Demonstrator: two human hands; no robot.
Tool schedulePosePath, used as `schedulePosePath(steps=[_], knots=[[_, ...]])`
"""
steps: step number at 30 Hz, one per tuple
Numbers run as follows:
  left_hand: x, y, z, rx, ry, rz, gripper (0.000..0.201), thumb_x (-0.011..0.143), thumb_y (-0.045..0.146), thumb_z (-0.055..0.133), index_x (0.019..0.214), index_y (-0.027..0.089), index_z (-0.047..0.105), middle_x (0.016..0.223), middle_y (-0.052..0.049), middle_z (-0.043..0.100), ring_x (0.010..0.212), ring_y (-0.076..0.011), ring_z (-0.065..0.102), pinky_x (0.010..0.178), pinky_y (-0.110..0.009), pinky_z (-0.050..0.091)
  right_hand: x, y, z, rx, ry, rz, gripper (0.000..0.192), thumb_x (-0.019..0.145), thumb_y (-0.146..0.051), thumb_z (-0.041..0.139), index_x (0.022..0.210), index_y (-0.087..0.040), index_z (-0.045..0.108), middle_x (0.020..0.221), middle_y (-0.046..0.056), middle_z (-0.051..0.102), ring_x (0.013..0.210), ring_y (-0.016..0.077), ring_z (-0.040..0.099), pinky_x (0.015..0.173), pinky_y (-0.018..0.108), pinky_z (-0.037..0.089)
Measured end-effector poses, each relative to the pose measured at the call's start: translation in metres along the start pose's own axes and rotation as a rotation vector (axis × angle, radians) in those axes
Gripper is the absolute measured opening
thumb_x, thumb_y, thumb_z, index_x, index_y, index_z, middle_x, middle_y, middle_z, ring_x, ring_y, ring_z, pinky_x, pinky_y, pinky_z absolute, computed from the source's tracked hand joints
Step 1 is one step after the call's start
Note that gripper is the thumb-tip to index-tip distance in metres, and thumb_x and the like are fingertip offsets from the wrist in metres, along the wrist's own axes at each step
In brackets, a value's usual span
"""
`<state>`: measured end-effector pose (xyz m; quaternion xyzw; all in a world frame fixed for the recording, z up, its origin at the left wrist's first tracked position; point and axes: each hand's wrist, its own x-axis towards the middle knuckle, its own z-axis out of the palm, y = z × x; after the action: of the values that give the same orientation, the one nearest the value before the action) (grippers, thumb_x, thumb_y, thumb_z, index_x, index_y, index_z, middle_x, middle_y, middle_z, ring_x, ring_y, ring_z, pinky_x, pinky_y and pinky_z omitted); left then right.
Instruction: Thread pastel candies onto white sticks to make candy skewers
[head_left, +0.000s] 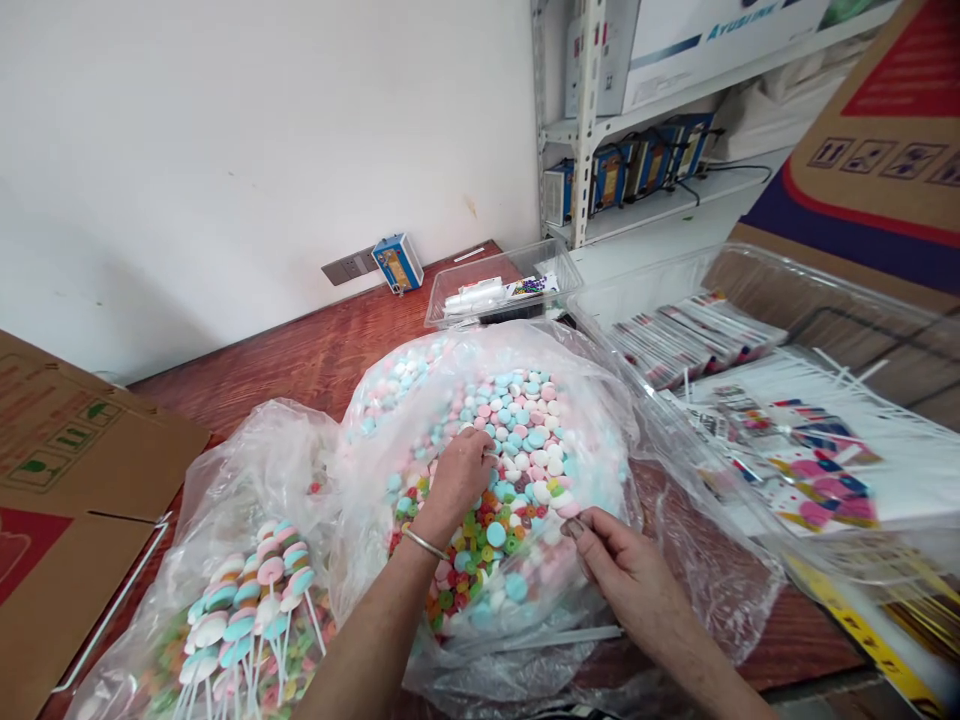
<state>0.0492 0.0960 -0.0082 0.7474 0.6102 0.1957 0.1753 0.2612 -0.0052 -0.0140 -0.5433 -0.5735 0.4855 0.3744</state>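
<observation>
Brown corrugated cardboard, a flattened box with green and red printing, lies at nine o'clock on the reddish wooden table. Just beside it, at seven o'clock, a crumpled clear plastic bag holds finished lollipops, pastel discs stacked on thin white sticks.

My left hand, a thin metal bangle on its wrist, reaches down into the big clear plastic bag in the middle, fingers curled and closed among the loose round candy tablets; whether they pinch one I cannot tell. The tablets fill that bag: pink, white and pale blue toward twelve o'clock, brighter green, red and yellow ones toward six.

My right hand sits at five o'clock of the bag, apart from the left, thumb and forefinger pinched together on the bag's near edge. A loose white stick lies under the film just below it.

Behind the bag at one o'clock stands a small clear plastic tub with white sticks inside. At three o'clock a larger clear plastic tray holds printed wrapper sleeves. A blue and white charger box sits against the white wall at eleven o'clock, and a grey metal shelf rack rises at one o'clock.
</observation>
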Motion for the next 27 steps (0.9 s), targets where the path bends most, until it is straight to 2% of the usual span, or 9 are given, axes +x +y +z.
schedulePosePath(steps=[5, 9, 14, 17, 19, 22, 25, 27], knots=[[-0.005, 0.002, 0.006, 0.038, -0.037, -0.022, 0.017, 0.075, 0.003, 0.053, 0.073, 0.02, 0.053, 0.082, -0.004, 0.054, 0.076, -0.0198, 0.05, 0.066, -0.029, 0.032, 0.001, -0.002, -0.005, -0.001, 0.015, -0.009, 0.028, 0.089, -0.04, 0.045, 0.069, -0.022, 0.052, 0.061, -0.003, 0.048, 0.056, 0.014, 0.044, 0.049, 0.023, 0.035], [-0.007, 0.004, 0.001, -0.01, -0.035, -0.067, 0.016, 0.077, 0.005, 0.053, 0.071, 0.02, 0.051, 0.076, -0.003, 0.053, 0.073, -0.0191, 0.049, 0.065, -0.029, 0.031, 0.001, -0.002, -0.006, 0.0, 0.009, -0.016, 0.029, 0.089, -0.041, 0.045, 0.071, -0.022, 0.055, 0.064, -0.002, 0.053, 0.062, 0.0155, 0.049, 0.056, 0.024, 0.04], [0.004, 0.002, -0.002, -0.196, -0.032, -0.16, 0.005, 0.084, 0.023, 0.054, 0.08, 0.02, 0.055, 0.068, 0.001, 0.053, 0.062, -0.0159, 0.05, 0.06, -0.027, 0.033, 0.0, -0.001, -0.006, 0.007, 0.01, -0.004, 0.029, 0.089, -0.042, 0.045, 0.072, -0.021, 0.056, 0.063, -0.003, 0.051, 0.06, 0.0149, 0.048, 0.054, 0.023, 0.039], [0.013, 0.003, 0.001, -0.354, -0.055, -0.223, 0.015, 0.086, 0.029, 0.052, 0.094, 0.019, 0.057, 0.065, 0.003, 0.053, 0.059, -0.0146, 0.054, 0.057, -0.026, 0.038, 0.0, -0.002, -0.007, 0.006, 0.015, 0.0, 0.029, 0.088, -0.042, 0.045, 0.071, -0.021, 0.056, 0.061, -0.004, 0.049, 0.058, 0.0142, 0.046, 0.052, 0.023, 0.037], [0.012, 0.006, -0.001, -0.442, -0.088, -0.236, 0.017, 0.085, 0.031, 0.052, 0.094, 0.018, 0.058, 0.066, 0.002, 0.056, 0.06, -0.0141, 0.057, 0.057, -0.025, 0.041, 0.0, -0.001, -0.009, -0.006, 0.011, -0.002, 0.027, 0.088, -0.041, 0.046, 0.071, -0.022, 0.055, 0.06, -0.004, 0.046, 0.056, 0.0134, 0.043, 0.05, 0.023, 0.034], [-0.004, 0.013, -0.017, -0.561, -0.162, -0.235, 0.017, 0.081, 0.033, 0.06, 0.088, 0.018, 0.061, 0.072, -0.001, 0.062, 0.066, -0.0149, 0.061, 0.06, -0.025, 0.045, -0.002, 0.004, -0.011, -0.01, 0.008, 0.013, 0.027, 0.089, -0.041, 0.047, 0.071, -0.022, 0.054, 0.057, -0.005, 0.043, 0.053, 0.0124, 0.04, 0.047, 0.022, 0.031], [-0.034, 0.018, -0.036, -0.711, -0.277, -0.271, 0.02, 0.077, 0.034, 0.068, 0.087, 0.017, 0.065, 0.071, -0.003, 0.064, 0.066, -0.0158, 0.061, 0.061, -0.026, 0.046, -0.003, 0.009, -0.01, 0.017, -0.006, 0.032, 0.028, 0.09, -0.043, 0.047, 0.073, -0.022, 0.055, 0.057, -0.005, 0.044, 0.052, 0.0121, 0.039, 0.047, 0.022, 0.03], [-0.055, 0.016, -0.041, -0.769, -0.336, -0.308, 0.02, 0.075, 0.034, 0.07, 0.085, 0.017, 0.066, 0.069, -0.002, 0.063, 0.063, -0.0151, 0.059, 0.06, -0.026, 0.046, -0.003, 0.01, -0.007, 0.028, -0.03, 0.033, 0.029, 0.091, -0.044, 0.046, 0.075, -0.022, 0.056, 0.059, -0.005, 0.046, 0.052, 0.0121, 0.039, 0.047, 0.023, 0.03]])
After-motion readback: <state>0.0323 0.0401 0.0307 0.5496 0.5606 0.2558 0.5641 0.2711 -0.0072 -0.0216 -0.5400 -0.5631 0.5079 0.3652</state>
